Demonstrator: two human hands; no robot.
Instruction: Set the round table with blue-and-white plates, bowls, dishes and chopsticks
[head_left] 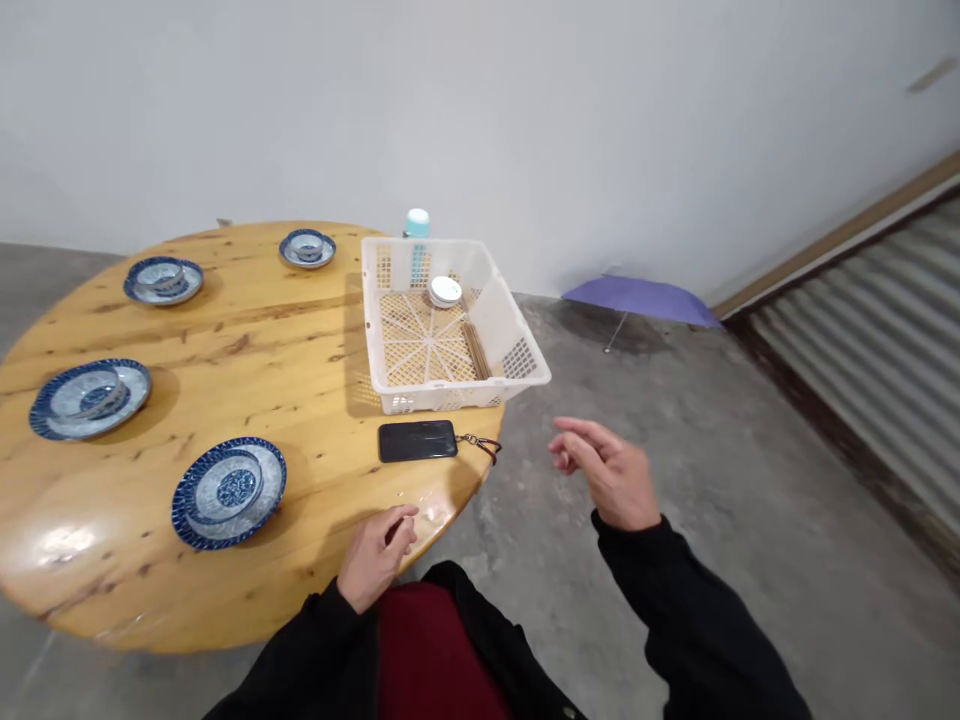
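The white plastic basket stands at the right side of the round wooden counter, and its right rim shows past the edge; whether the base overhangs I cannot tell. If it does, a pull or knock on that side could tip it toward the concrete floor, taking along the small stacked white dishes and the brown chopsticks inside. The dishes seem the likelier breakage, being hard and apparently loose. Pushed backward, the basket could also topple the turquoise bottle close behind it.

The right hand is out over the floor, beyond the edge, its fingers half bent with nothing visible in them. The basket's near corner and the phone's dark strap are what it is nearest to, so a hasty swing inward might hook the strap's loop and drag the black phone off the wood.

The left hand is by the counter's near edge, fingers loosely curled and empty; whether it touches the surface is unclear. A careless sweep leftward might clip the nearest blue-and-white plate and jolt the bowl sitting in it
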